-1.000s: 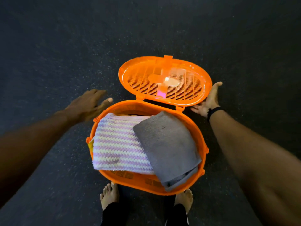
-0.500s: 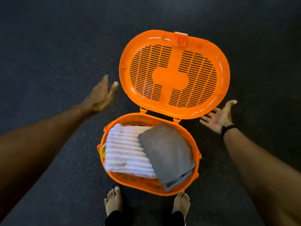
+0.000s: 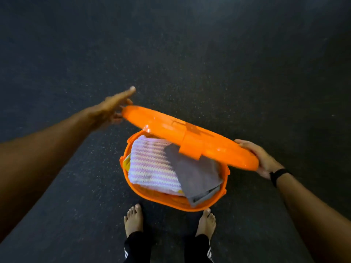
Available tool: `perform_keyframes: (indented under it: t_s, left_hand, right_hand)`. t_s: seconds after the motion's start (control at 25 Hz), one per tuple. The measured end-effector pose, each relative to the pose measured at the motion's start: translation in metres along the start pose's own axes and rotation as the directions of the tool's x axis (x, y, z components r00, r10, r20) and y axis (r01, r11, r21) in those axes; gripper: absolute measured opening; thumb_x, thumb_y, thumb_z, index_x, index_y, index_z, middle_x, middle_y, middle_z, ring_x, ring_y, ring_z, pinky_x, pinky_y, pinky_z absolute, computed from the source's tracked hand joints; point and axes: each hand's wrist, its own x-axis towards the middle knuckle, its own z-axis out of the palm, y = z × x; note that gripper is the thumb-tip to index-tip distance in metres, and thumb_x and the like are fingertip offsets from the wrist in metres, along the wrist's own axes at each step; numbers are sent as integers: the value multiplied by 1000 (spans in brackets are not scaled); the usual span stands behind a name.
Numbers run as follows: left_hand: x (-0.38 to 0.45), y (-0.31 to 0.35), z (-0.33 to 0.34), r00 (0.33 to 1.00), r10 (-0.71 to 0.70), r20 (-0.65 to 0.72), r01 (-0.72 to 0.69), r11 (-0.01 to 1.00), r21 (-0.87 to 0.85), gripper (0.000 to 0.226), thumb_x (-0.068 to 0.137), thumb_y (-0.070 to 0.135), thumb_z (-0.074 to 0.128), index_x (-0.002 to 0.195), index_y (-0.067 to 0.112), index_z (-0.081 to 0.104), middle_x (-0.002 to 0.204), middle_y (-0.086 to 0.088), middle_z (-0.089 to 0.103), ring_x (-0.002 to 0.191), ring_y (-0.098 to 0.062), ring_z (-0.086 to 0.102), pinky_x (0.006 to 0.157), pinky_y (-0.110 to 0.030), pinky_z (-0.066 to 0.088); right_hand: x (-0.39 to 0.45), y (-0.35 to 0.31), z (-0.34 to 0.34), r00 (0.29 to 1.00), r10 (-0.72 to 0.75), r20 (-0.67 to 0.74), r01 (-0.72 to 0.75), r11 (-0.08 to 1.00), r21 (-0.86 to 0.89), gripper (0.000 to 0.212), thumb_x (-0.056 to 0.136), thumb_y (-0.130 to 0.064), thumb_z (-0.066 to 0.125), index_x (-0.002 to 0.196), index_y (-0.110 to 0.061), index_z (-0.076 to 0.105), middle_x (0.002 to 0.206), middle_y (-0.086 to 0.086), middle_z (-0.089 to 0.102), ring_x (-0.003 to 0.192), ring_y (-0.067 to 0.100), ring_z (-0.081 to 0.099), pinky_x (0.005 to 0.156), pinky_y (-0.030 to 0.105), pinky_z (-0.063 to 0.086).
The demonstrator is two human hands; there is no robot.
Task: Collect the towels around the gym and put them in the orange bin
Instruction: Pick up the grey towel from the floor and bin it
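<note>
The orange bin [image 3: 125, 174] stands on the floor just in front of my feet. Inside lie a pink-and-white striped towel [image 3: 152, 165] and a grey towel [image 3: 198, 176] that hangs over the near rim, with a bit of yellow cloth [image 3: 126, 162] at the left. The hinged orange lid [image 3: 190, 138] is tilted halfway down over the bin. My right hand [image 3: 264, 160] grips the lid's right end, thumb on top. My left hand [image 3: 112, 109], blurred, is at the lid's left end with its fingers stretched out.
Dark speckled rubber floor surrounds the bin on all sides. My bare feet [image 3: 133, 219] stand against the bin's near side, below dark trousers with white stripes [image 3: 207, 251].
The lid has swung from upright to halfway down over the towels. My right hand has taken hold of its right end, and my left hand has moved up to its left end.
</note>
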Motion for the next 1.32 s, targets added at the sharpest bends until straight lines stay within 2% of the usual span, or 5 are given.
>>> perform_keyframes:
  t_s: [0.12,0.28,0.52,0.76,1.32]
  left_hand:
    - [46,-200,19,977,-207,-45,211,970,121,80,77,83,41,137,30,41,132,6,49,117,-19,45,106,-46,36]
    - [16,-468,120,904,-317,-287,379,905,194,39,92,24,29,131,21,31,121,-11,60,110,-30,54,88,-54,45]
    - [33,-495,121,887,-266,-377,334,934,128,39,82,16,35,119,8,46,109,-16,62,100,-35,59,77,-52,46]
    - [58,-522,127,841,-284,-460,436,860,265,37,86,11,37,122,7,45,113,-17,58,106,-35,55,82,-51,42]
    - [45,-508,138,871,-288,-398,450,793,411,41,97,13,28,138,11,30,141,-13,43,131,-31,39,104,-50,33]
  right_hand:
    - [2,35,21,994,-70,-86,47,969,-244,41,82,-43,66,122,-38,57,140,2,47,128,24,45,108,43,35]
    - [14,90,63,998,-43,-44,4,754,-657,130,43,-89,60,151,-32,14,160,11,-5,148,25,-4,119,42,5]
    - [21,140,126,984,-176,-14,33,263,-964,151,37,-87,64,141,-36,-33,147,17,-41,137,44,-31,108,68,-6]
    - [53,164,127,969,-241,-55,7,252,-968,149,23,-97,40,136,-39,-38,141,15,-48,127,41,-46,100,68,-19]
    - [22,182,205,922,-380,-73,11,214,-977,145,35,-100,35,153,-25,-3,158,22,-7,143,48,-9,109,68,-7]
